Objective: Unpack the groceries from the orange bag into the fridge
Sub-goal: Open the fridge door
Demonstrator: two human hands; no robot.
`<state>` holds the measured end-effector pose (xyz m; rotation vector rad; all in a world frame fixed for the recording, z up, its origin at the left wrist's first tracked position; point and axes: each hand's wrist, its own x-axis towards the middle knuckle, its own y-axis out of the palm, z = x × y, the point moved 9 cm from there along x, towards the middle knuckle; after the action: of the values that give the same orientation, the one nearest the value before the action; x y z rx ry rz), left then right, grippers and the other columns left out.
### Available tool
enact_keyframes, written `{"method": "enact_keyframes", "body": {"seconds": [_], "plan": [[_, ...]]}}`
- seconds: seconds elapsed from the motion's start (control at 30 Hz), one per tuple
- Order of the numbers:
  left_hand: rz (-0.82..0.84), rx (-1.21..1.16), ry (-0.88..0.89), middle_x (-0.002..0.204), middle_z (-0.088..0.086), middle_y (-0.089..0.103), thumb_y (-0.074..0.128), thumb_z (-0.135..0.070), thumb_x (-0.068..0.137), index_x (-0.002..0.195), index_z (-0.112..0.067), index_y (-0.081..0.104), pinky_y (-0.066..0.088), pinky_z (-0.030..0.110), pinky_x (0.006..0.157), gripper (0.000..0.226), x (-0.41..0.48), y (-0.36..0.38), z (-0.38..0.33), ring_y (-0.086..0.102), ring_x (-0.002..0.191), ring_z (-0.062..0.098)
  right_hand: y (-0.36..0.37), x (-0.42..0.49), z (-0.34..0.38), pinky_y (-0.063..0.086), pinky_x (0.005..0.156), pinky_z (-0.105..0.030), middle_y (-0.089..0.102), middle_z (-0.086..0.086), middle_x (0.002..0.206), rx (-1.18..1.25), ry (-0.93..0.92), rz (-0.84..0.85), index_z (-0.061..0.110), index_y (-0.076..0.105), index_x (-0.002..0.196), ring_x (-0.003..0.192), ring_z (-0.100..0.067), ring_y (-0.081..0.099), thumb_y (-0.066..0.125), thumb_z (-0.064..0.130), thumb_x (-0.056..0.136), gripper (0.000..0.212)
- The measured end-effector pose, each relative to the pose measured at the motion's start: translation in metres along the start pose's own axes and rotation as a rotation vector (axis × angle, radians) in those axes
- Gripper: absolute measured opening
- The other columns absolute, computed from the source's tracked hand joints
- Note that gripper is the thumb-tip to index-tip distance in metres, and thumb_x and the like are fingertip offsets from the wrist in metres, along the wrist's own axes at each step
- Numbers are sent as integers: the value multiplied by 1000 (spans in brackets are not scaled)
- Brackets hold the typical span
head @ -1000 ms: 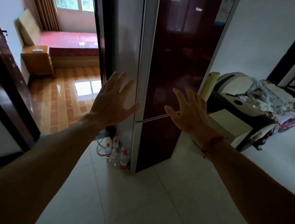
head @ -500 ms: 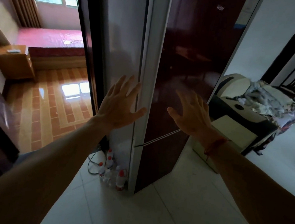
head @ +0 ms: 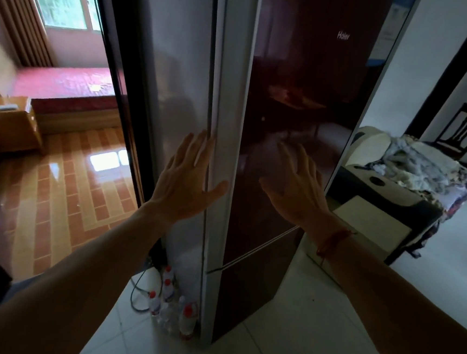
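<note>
As we stand before it, fridge point(head: 179, 73): tall, grey-sided and dark-fronted, it fills the middle of our view, with both doors shut.
Upper door point(head: 297, 112): glossy dark red, with a pale strip point(head: 231, 92) down its left edge. We see no handle, so we judge the strip to be the edge to grip.
Lower door point(head: 247, 299): shut, directly beneath the upper one.
Orange bag: out of view, as are the groceries, so we cannot say where it lies.
Left hand point(head: 186, 184): empty, fingers straight and spread wide, raised at the fridge's front left corner by the pale strip. Whether it touches, we cannot tell.
Right hand point(head: 296, 190): empty, fingers straight and spread, raised before the upper door. Contact is unclear.
Bottles point(head: 170, 309): a small red-capped cluster on the floor point(head: 311, 339), just beside the fridge's left corner.
Step in hand: we judge it to be opening the fridge, with nothing unpacked yet.
Next move: our left fingers should curl round the strip and pull firmly, minding the bottles. After that we need the bag.
</note>
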<state>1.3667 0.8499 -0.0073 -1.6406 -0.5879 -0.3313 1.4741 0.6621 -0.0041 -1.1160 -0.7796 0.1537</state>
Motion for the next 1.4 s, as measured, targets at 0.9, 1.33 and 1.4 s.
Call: {"method": "enact_keyframes", "body": {"seconds": [0.9, 1.33, 1.4], "plan": [[-298, -690, -190, 140, 3, 49, 64, -36, 89, 149, -23, 35, 48, 46, 103, 68, 89, -46, 8, 51, 127, 19, 30, 49, 78, 20, 115, -64, -26, -19, 156, 493, 185, -37, 35, -30, 147, 147, -41, -14, 83, 65, 55, 149], [-396, -691, -140, 140, 4, 55, 64, -14, 92, 145, -14, 43, 49, 38, 103, 57, 78, -58, -5, 54, 127, 18, 38, 50, 90, 18, 115, -63, -22, -28, 156, 555, 256, -59, 25, -30, 148, 145, -47, -16, 78, 60, 66, 140], [-388, -709, -131, 140, 4, 55, 63, -13, 93, 145, -13, 43, 50, 38, 102, 56, 77, -58, -5, 54, 127, 17, 38, 50, 92, 15, 115, -61, -22, -29, 155, 561, 259, -59, 23, -29, 148, 145, -48, -17, 77, 59, 68, 138]]}}
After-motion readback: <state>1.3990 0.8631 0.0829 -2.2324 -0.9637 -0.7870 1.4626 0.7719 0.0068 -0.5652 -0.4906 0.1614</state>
